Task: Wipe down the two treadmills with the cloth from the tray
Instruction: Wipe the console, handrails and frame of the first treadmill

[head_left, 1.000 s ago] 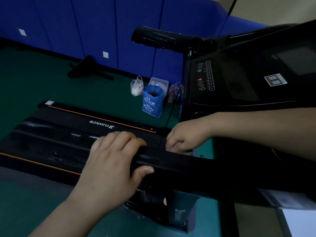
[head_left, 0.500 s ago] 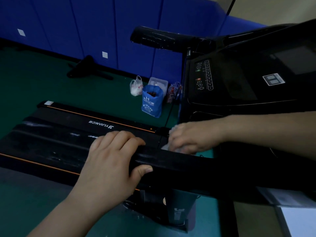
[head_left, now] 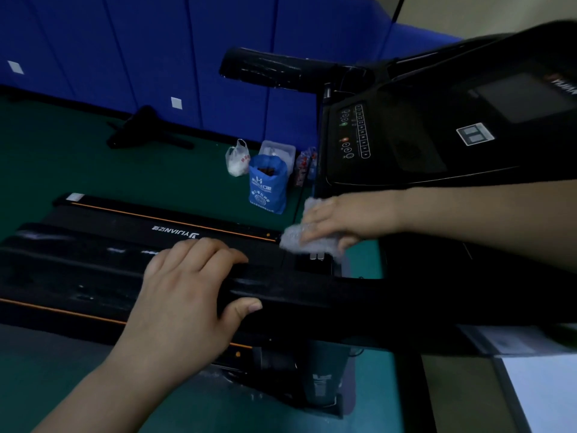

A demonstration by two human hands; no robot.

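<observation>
My right hand (head_left: pixel 346 217), fingers clutching the cloth (head_left: pixel 307 242), has swept clear of the rail (head_left: pixel 343 295) that my left hand (head_left: pixel 184 295) grips, so wiping this treadmill (head_left: pixel 93 245) is under way.

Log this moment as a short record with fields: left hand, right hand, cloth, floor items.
left hand: grips the black handrail, thumb underneath
right hand: holds the cloth, motion-blurred
cloth: grey, bunched, at the end of the flat treadmill
floor items: blue bag, white bag by the blue wall
</observation>
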